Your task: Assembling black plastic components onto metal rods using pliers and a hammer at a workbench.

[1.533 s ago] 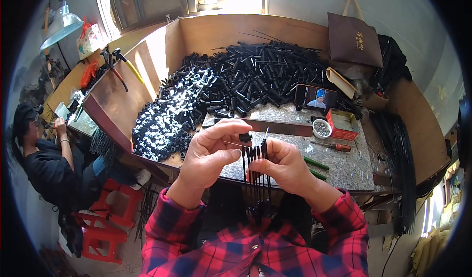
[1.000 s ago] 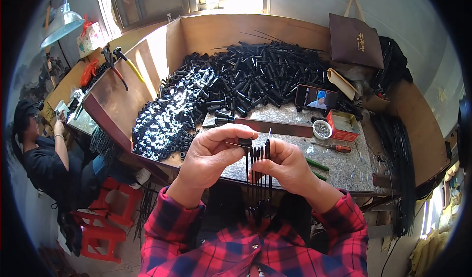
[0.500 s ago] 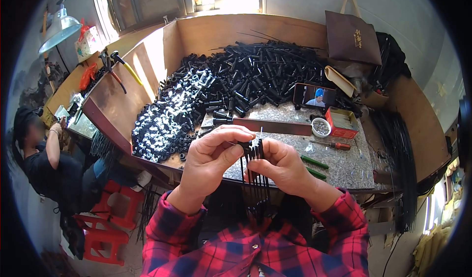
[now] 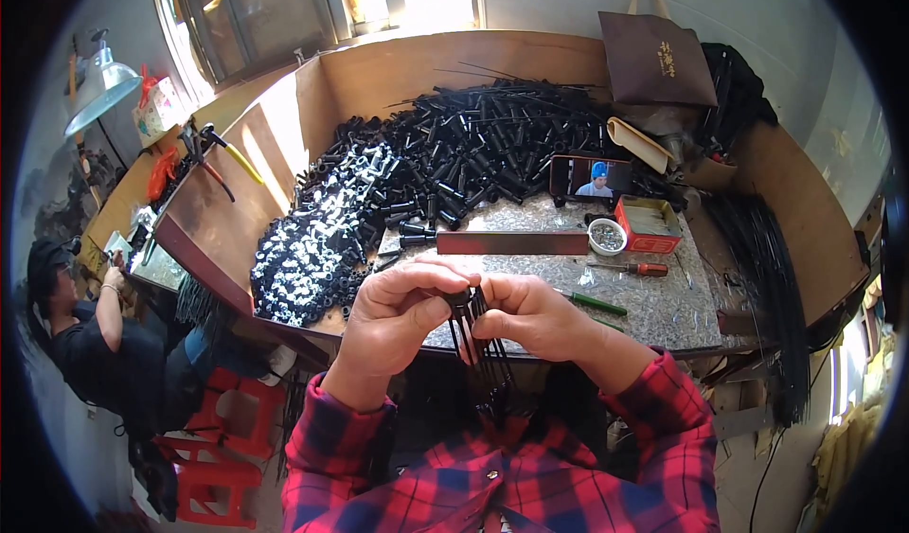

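Observation:
Just in front of the workbench edge, my left hand [image 4: 388, 325] is closed with thumb and fingers round the top of a black tubular plastic part, like an umbrella runner [image 4: 459, 302]. Beside it, my right hand [image 4: 535, 317] pinches a bundle of thin black rods that look like umbrella ribs [image 4: 494, 370]. The ribs hang down from the hands toward my lap. Their upper ends meet close to the black part, mostly hidden by my fingers.
On the stone-patterned benchtop [image 4: 663, 296] are a metal bar [image 4: 511, 243], white cup [image 4: 607, 237], red box [image 4: 650, 226], screwdriver [image 4: 630, 269], green-handled tool [image 4: 597, 303] and phone [image 4: 589, 179]. Black tubes [image 4: 492, 140] and small fittings [image 4: 317, 235] pile behind. A co-worker [image 4: 90, 334] sits left.
The view has shifted slightly. My left fingers have curled further over the top of the black part. A thin wire that stuck up between my hands no longer shows.

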Motion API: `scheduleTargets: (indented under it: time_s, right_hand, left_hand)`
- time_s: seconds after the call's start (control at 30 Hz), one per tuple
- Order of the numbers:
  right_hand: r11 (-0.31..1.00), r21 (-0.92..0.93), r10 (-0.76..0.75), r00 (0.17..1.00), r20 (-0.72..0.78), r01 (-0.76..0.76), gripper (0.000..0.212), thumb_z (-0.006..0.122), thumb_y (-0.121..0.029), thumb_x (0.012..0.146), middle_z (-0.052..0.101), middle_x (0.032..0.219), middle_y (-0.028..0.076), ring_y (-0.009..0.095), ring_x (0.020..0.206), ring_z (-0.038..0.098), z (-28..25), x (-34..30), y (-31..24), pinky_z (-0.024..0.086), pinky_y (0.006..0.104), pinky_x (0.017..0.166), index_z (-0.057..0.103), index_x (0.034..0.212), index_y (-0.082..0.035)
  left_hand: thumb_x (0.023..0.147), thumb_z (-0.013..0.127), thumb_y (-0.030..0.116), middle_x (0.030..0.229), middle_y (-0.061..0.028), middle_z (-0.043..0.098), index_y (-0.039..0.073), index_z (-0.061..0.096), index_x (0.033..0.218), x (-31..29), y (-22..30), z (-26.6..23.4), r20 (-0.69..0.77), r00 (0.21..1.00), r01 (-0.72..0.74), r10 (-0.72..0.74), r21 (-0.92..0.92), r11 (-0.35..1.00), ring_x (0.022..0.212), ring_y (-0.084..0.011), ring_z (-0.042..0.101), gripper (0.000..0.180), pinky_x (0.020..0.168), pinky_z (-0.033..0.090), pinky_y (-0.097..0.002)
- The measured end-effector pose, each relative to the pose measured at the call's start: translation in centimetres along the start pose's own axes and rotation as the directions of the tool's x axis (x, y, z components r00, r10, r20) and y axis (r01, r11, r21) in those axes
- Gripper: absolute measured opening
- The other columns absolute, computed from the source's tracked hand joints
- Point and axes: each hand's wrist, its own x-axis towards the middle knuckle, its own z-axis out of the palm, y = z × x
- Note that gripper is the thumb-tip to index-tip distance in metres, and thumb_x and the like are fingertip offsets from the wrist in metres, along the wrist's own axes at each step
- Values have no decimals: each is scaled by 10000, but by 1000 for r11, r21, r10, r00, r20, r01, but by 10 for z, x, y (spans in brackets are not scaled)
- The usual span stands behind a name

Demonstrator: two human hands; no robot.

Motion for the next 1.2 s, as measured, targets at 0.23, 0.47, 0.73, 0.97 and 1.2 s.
scheduleTargets:
  time_s: [0.23,0.47,0.73,0.97,1.2]
  right_hand:
    - [1000,-3,28,997,70,-28,121,545,-109,939,623,828,38,107,757,602,-10,0,0,500,256,711,567,971,6]
    - [998,53,23,985,171,-32,172,617,-71,887,619,935,-19,63,844,554,-10,-5,5,462,239,789,612,1048,-11]
    - [995,-24,100,980,174,-97,195,622,3,858,649,997,74,129,906,613,-2,-8,-7,501,264,814,598,1050,27]
    - [959,-267,-103,994,-31,91,111,674,-8,818,679,867,81,133,815,646,7,-16,-18,516,249,716,618,906,30]
    - [409,-892,-635,762,-125,194,228,746,-165,778,592,689,107,197,591,592,21,-1,-11,447,305,528,587,790,-3]
  left_hand:
    - [831,660,65,1301,-212,474,-33,632,1108,8,-3,-2,53,997,59,-54,-79,995,1126,-245,542,295,958,435,-336]
    - [789,690,5,1171,-231,567,-37,673,990,20,-4,-12,278,955,150,-100,-164,975,973,-281,631,206,859,519,-355]
    - [758,745,82,1183,-266,567,-31,694,941,32,3,-7,361,925,189,-116,-173,967,885,-272,652,221,790,514,-320]
    - [790,745,210,1115,-209,613,-62,435,1292,37,18,3,87,961,268,-263,-46,962,794,-136,608,650,725,481,-236]
    - [721,756,34,811,-45,658,-28,564,1131,20,32,27,-234,966,222,-112,524,822,708,-91,628,456,647,494,-208]
